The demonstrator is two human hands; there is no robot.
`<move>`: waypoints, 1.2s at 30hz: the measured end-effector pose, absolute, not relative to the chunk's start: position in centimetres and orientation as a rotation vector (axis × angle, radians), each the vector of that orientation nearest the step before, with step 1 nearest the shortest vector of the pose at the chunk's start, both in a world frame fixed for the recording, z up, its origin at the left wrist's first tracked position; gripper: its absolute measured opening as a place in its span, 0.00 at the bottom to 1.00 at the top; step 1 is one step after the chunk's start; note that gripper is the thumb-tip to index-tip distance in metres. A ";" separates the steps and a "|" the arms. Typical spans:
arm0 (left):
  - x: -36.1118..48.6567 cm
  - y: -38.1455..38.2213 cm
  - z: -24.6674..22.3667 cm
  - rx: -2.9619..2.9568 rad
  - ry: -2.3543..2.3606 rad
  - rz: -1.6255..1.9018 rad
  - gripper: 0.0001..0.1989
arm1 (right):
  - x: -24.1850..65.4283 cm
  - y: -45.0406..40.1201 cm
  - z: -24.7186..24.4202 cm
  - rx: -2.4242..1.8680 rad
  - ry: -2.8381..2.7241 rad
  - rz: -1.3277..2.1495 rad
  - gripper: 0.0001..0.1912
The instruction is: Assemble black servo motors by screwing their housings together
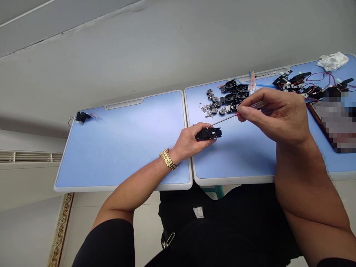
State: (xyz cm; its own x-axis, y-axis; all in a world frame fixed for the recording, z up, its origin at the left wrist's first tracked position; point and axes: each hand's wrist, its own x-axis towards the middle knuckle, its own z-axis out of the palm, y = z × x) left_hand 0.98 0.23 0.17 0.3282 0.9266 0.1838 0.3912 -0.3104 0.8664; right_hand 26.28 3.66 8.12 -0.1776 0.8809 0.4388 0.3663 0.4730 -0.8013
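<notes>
My left hand is closed around a small black plastic housing with a pale round part on its face, held above the tables near the seam between them. My right hand grips a screwdriver by its clear handle. The metal shaft slants down to the left, and its tip meets the upper side of the housing. Whether a screw sits under the tip is too small to tell. Beyond the hands lie a pile of small screws, several round metal parts and several open black housings.
Black assemblies with red wires lie at the right rear, near a crumpled white tissue. A dark-edged tray or panel, partly blurred, is at the right. One black assembly with wires rests at the left table's far corner. A wall stands behind.
</notes>
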 end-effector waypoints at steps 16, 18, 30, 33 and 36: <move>0.9 0.3 -0.3 1.883 1.129 0.985 0.18 | 26.8 3.7 7.9 -1.019 -1.797 0.659 0.05; 0.9 0.3 -0.3 1.893 1.111 0.999 0.17 | 26.8 3.8 7.8 -1.017 -1.795 0.660 0.05; 1.0 0.3 -0.4 1.932 1.043 1.070 0.15 | 26.8 3.5 8.1 -1.061 -1.826 0.660 0.08; 1.0 0.3 -0.3 1.944 1.058 1.062 0.15 | 26.8 3.5 8.0 -1.080 -1.840 0.635 0.07; 1.0 0.2 -0.4 1.958 1.051 1.069 0.15 | 26.9 3.6 7.9 -1.076 -1.832 0.626 0.07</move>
State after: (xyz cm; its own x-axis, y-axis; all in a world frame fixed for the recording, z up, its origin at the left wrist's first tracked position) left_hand 0.98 0.25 -0.41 0.3420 0.8736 0.3462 0.3309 -0.4568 0.8257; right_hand 26.87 3.60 7.95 -0.2226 0.8692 0.4416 0.4169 0.4943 -0.7628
